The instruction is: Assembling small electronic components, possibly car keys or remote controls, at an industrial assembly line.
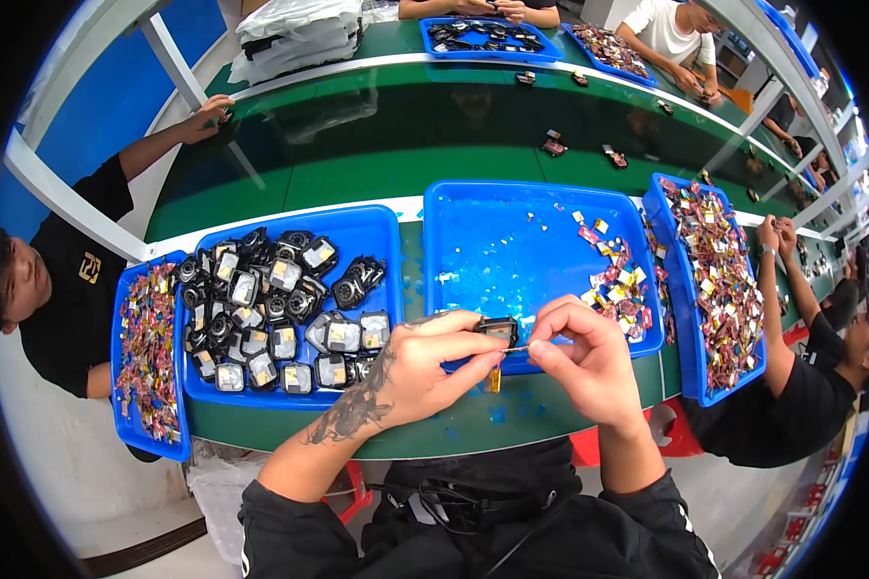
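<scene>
Currently | two hands (434, 365) (594, 359) | one held black case (498, 329) | four nearby trays (512, 236)

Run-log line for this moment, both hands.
left hand: holds black case; right hand: pinched beside case; yellow strip: near side of case; blue tray: beyond case

Head-worn (fisheye) view, facing down.

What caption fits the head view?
Left hand holds a small black case, right hand close beside it, at the near edge of a blue tray.
</scene>
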